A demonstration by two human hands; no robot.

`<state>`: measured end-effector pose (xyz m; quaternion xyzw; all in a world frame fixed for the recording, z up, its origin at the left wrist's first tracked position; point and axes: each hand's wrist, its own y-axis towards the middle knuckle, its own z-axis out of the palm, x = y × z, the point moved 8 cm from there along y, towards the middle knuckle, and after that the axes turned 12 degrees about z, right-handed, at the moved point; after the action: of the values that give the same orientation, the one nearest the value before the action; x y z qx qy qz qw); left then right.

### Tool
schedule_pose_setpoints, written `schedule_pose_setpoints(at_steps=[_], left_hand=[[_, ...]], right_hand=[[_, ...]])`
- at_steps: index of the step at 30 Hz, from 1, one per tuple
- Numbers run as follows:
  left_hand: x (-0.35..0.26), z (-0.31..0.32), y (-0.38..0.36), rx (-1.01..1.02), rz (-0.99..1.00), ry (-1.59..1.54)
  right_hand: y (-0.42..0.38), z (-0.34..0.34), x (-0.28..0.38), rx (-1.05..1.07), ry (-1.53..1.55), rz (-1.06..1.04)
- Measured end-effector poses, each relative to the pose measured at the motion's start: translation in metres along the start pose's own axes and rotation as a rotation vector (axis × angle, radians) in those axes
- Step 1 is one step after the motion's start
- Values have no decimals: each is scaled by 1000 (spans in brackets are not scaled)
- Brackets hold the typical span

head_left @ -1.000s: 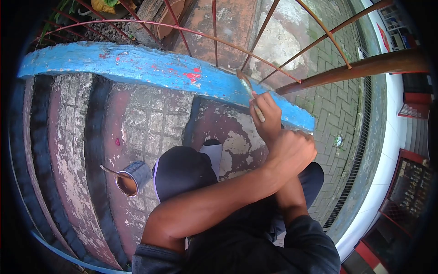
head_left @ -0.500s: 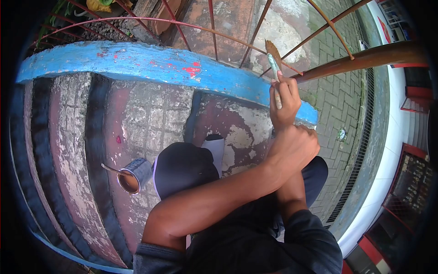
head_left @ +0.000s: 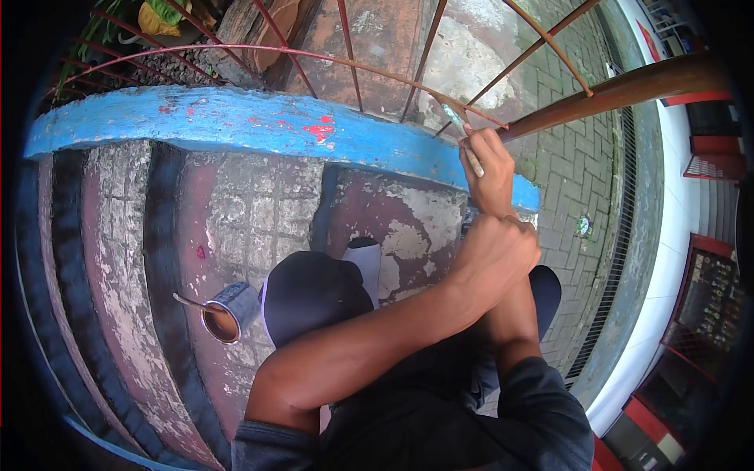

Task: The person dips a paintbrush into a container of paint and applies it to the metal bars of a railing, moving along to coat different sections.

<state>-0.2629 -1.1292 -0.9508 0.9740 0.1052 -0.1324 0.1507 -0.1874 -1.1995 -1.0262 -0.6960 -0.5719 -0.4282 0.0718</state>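
My right hand (head_left: 490,169) is closed round the speckled pale handle of a paintbrush (head_left: 454,118). The brush's tip meets the thin curved rod of a metal fence (head_left: 393,67), and its bristles are hard to make out there. My left hand (head_left: 499,247) crosses over and is wrapped on my right wrist, its fingertips hidden. A paint can (head_left: 245,302) holding brown paint stands on the step to the left of my knee. A thin stick (head_left: 188,301) leans out over its rim.
A blue-painted curb (head_left: 236,114) with red patches runs below the fence rods. A thick brown rail (head_left: 620,100) slopes off to the right. Dark-striped, flaking steps (head_left: 118,235) lie at left. Paving bricks (head_left: 577,169) and a drain grate (head_left: 620,235) are at right.
The brush has tipped over toward the curved rod, so its brown bristles, clear before, hardly show now. Both hands have shifted slightly, and the whole view has moved a little.
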Motion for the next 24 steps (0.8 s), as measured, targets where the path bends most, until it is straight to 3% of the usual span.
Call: schedule_pose_setpoints(at_steps=[3,5,8,16,20,22,24], left_hand=[[-1,-2,1,-27,-3,42],[0,-1,-1,-23,-13,57],[1,2,0,21,-12,43],[3,0,2,-14,-11,62],[0,3,2,6,-18,43],[0,1,1,-25,-23,45],[-1,-4,0,-10,-18,56]], right_hand=[[-17,13,1,15,-117,-100],[-29,7,7,-146,-131,-112],[-25,1,7,-198,-112,-59],[-45,-1,-25,0,-38,107],[-24,-26,-25,-79,-94,69],[-24,-30,-36,-110,-76,168],[-30,-29,-35,-157,-112,76]])
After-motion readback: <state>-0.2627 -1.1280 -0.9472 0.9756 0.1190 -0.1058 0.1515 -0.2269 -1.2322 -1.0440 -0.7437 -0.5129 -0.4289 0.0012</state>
